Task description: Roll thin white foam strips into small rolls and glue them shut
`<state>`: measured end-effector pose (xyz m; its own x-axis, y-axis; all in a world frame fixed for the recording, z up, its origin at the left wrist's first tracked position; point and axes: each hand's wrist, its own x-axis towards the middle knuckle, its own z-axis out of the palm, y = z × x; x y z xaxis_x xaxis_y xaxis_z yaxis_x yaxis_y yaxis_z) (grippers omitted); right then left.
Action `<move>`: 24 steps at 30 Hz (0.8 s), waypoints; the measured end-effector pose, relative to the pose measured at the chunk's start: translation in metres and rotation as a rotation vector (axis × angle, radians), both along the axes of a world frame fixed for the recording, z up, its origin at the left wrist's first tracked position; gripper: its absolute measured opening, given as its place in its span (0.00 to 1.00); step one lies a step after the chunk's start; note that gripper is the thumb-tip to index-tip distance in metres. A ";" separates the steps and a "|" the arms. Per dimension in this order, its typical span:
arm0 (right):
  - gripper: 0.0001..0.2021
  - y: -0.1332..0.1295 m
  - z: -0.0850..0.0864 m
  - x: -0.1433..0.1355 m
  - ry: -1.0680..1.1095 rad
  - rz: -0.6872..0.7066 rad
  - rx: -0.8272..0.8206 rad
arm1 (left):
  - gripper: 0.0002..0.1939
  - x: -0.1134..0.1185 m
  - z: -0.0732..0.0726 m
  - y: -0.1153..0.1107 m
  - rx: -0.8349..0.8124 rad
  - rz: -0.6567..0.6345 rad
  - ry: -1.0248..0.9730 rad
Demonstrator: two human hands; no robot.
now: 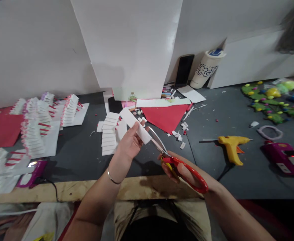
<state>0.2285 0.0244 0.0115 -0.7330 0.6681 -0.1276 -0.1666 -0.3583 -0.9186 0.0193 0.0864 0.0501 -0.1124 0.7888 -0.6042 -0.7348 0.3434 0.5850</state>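
Observation:
Between its thumb and fingers, my left hand (132, 142) grips a white strip (129, 117) that slants down to the right. My right hand (172, 167) is closed around the handles of red-handled scissors (196, 177). Their blades are parted at the lower right end of the strip; whether they touch it I cannot tell. Beside my left hand lies a stack of overlapping white pieces (108, 137) on a white card. A red sheet (164, 115) with a white strip along its top is just beyond my hands, with small white scraps (179, 135) to its right.
On the right are a yellow glue gun (229, 145), a grey ring (270, 133) and a purple device (285, 159). A phone (184, 70) and a cup (207, 70) lean at the back. Several layered white models (38, 134) stand left. Another person's hands (6, 224) show lower left.

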 end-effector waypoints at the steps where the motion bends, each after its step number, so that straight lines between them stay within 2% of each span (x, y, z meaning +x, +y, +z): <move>1: 0.31 0.000 -0.002 -0.001 0.005 -0.006 -0.006 | 0.10 0.001 0.000 -0.001 0.006 0.008 0.003; 8: 0.33 -0.002 -0.011 -0.004 0.035 -0.022 -0.043 | 0.15 0.004 0.000 -0.006 0.118 0.007 0.047; 17: 0.29 -0.006 -0.012 -0.004 0.079 -0.041 -0.054 | 0.13 0.007 0.000 -0.009 0.113 -0.027 0.083; 24: 0.32 -0.010 -0.012 -0.004 0.081 -0.054 -0.184 | 0.14 0.008 0.000 -0.009 0.095 -0.034 0.096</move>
<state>0.2244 0.0145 -0.0003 -0.7094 0.6778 -0.1934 -0.2605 -0.5071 -0.8216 0.0269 0.0775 0.0496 -0.1385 0.8464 -0.5142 -0.6629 0.3065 0.6831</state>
